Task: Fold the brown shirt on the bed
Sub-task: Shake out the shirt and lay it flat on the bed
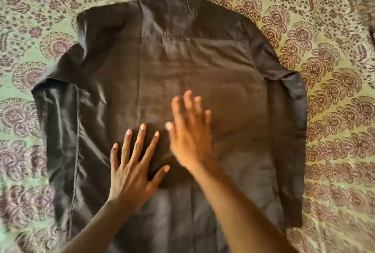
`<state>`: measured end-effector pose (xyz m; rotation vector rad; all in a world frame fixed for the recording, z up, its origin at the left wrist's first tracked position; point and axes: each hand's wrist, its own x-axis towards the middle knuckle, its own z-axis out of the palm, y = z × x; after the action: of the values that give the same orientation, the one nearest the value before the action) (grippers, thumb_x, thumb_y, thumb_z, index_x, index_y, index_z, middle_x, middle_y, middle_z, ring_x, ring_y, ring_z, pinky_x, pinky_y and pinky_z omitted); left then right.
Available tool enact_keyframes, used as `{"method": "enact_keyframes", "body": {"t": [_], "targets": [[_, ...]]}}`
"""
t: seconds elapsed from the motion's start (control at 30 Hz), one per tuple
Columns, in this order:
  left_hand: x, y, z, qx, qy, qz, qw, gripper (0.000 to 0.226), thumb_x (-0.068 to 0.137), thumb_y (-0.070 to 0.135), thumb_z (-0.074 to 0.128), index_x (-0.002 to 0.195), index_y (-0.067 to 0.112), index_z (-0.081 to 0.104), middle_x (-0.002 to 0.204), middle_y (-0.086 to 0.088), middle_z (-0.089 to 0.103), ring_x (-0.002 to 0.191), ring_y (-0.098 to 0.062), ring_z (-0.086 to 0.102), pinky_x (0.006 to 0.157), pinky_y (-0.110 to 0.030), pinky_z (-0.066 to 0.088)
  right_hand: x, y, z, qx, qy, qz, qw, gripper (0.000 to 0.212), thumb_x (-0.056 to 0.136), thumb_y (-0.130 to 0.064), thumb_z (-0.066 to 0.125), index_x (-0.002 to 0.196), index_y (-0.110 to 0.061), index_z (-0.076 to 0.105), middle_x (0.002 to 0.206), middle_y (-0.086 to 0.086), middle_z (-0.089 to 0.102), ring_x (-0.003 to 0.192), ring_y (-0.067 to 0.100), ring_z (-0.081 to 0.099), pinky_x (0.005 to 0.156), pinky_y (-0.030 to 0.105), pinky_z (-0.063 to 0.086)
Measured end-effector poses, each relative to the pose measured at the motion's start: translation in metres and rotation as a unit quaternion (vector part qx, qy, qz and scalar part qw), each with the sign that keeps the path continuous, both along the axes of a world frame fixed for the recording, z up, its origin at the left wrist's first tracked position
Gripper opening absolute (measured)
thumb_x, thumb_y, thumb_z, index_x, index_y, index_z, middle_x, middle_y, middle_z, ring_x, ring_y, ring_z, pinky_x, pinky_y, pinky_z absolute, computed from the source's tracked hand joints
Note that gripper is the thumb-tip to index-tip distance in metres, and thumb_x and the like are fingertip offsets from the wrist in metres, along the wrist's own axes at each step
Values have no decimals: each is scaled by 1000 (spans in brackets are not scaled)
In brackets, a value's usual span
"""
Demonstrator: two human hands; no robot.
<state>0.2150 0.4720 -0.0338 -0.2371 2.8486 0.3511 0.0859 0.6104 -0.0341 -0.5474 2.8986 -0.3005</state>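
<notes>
**Two flat hands on the brown shirt**

The shirt (182,66) lies spread out on the bed (334,70). It covers the middle of the bed and runs down to the near edge of the view. Its collar end points to the far side. The shirt is dark brown and a bit shiny. It looks like its back side is up, with a seam going across near the top.

On the left, a strip of the shirt is folded in over the body, and a long seam runs down it. On the right, a thin strip is turned over along the edge too. There are soft wrinkles on the left part. The middle part looks smooth.

The left hand (132,171) lies flat on the shirt, near the lower middle. Its fingers are straight and spread wide apart. The palm is down on the cloth. It holds nothing.

The right hand (190,137) is just beside the left hand, a little farther up the shirt. Its fingers are straight and close together. It is blurry, so I cannot tell if it presses the cloth or floats just over it. It holds nothing.

Both bare arms come in from the near edge.

The bed has a green sheet with dark red flower and leaf shapes all over it. The sheet shows on every side of the shirt.
</notes>
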Motion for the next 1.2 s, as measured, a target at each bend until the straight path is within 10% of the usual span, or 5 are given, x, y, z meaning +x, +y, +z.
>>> {"method": "enact_keyframes", "body": {"t": [0.13, 0.43, 0.6, 1.0, 1.2], "targets": [[31, -13, -3, -6, 1, -33, 999, 94, 85, 83, 39, 164, 34, 25, 176, 1, 7, 161, -34, 10, 122, -65, 19, 43, 19, -13, 19, -3, 85, 996, 64, 101, -68, 31, 160, -48, 18, 174, -4, 3, 160, 24, 4, 123, 61, 11], [31, -24, -10, 13, -42, -49, 998, 135, 56, 104, 45, 166, 38, 2, 175, 6, -9, 162, -34, -4, 121, -66, 13, 9, 112, -16, 51, 55, -300, 951, 69, 105, -58, 31, 163, -22, 26, 172, 14, 15, 157, 41, 11, 120, 68, 18], [41, -18, -4, -2, -26, -51, 998, 121, 69, 99, 38, 166, 36, 3, 175, 4, -9, 162, -33, -3, 123, -65, 12, 90, 26, -10, 6, 13, 56, 998, 69, 104, -60, 35, 164, -31, 19, 174, 4, 5, 160, 28, 8, 124, 63, 13], [189, 20, 9, -10, -11, 42, 999, 98, 84, 82, 39, 165, 32, 20, 176, -1, -1, 162, -34, 6, 122, -69, 19, 147, 155, -1, 62, 47, -241, 967, 78, 102, -68, 27, 164, -20, 22, 171, 20, 11, 157, 42, 13, 121, 65, 20], [195, 10, 4, 6, -6, 153, 988, 81, 92, 75, 32, 164, 41, 18, 176, 5, -2, 161, -33, 6, 124, -66, 15, 200, 87, -6, 26, 10, 42, 999, 70, 100, -71, 35, 162, -44, 16, 174, 1, -1, 160, 29, 3, 123, 64, 11]]}}
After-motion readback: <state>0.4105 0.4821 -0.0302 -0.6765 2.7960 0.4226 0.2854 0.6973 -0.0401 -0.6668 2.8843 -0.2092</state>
